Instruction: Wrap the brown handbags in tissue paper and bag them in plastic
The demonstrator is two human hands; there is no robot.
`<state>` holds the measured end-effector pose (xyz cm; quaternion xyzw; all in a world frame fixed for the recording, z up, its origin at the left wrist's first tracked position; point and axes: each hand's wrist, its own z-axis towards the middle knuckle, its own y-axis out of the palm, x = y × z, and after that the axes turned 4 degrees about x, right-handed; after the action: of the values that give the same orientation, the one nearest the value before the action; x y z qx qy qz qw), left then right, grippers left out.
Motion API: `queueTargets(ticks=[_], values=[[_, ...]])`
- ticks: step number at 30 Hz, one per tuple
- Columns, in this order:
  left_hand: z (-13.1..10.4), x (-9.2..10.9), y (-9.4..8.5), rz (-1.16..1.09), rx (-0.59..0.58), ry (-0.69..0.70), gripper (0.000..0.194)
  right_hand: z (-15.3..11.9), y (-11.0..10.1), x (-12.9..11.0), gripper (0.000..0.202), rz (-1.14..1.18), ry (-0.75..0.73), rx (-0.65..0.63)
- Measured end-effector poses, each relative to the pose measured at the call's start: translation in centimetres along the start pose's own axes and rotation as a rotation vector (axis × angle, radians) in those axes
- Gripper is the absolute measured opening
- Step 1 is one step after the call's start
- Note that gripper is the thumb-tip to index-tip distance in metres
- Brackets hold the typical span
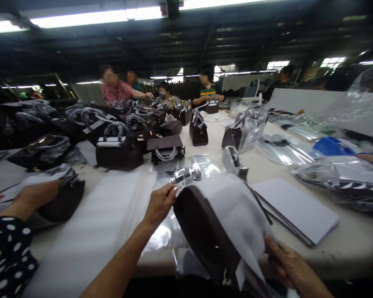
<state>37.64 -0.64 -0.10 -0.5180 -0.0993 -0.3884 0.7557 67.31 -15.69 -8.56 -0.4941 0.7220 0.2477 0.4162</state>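
A dark brown handbag point(199, 227) is tilted on its side in front of me, with a white foam sheet point(233, 203) over its face. My right hand point(286, 256) is closed on the handbag's right side, the thumb on the foam; some of its fingers are hidden. At the bag's left end my left hand point(158, 205) pinches the edge of a clear plastic bag point(186, 180). More clear plastic point(161, 238) lies flat under the handbag, and a small white tag point(240, 273) hangs near its lower end.
White foam sheets point(93, 219) lie left, a tape dispenser point(233, 160) stands ahead, and white boards point(298, 207) lie right. Brown handbags point(119, 153) crowd the table's left and back. A co-worker's hand point(37, 194) holds another handbag at left. Several people work at the far side.
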Motion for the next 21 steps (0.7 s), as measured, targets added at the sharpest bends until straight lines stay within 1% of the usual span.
queueTargets(ticks=[3,6,9,11,12,13,15,17,19,21], values=[[-0.6,0.8,-0.2,0.086,0.029,0.087,0.029,-0.4,0.9,0.0,0.053,0.02,0.0,0.107],[-2.2,1.4,0.0,0.172,0.038,0.161,0.03,-0.8,1.4,0.3,0.054,-0.007,-0.033,0.184],[-3.4,1.4,0.1,0.264,0.119,0.176,0.024,-1.4,1.6,0.4,0.055,-0.076,-0.018,0.174],[-3.3,1.2,0.2,0.318,0.176,0.152,0.02,-1.9,1.8,0.2,0.055,-0.109,-0.013,0.147],[-3.0,1.1,0.2,0.333,0.185,0.14,0.019,-2.2,1.9,-0.1,0.054,-0.115,-0.017,0.137],[-2.6,1.0,0.2,0.34,0.175,0.129,0.019,-2.4,2.1,-0.3,0.053,-0.118,-0.027,0.132],[-1.7,0.9,0.1,0.35,0.116,0.136,0.023,-2.8,2.4,-0.9,0.053,-0.125,-0.045,0.129],[-1.1,1.4,-0.3,0.351,0.037,0.188,0.028,-3.0,2.8,-1.3,0.054,-0.127,-0.047,0.139],[-1.1,2.3,-0.7,0.357,-0.047,0.303,0.026,-3.2,3.0,-1.4,0.058,-0.109,-0.038,0.16],[-1.8,3.6,-0.8,0.371,-0.089,0.447,0.021,-3.2,3.1,-1.4,0.061,-0.078,-0.034,0.18]])
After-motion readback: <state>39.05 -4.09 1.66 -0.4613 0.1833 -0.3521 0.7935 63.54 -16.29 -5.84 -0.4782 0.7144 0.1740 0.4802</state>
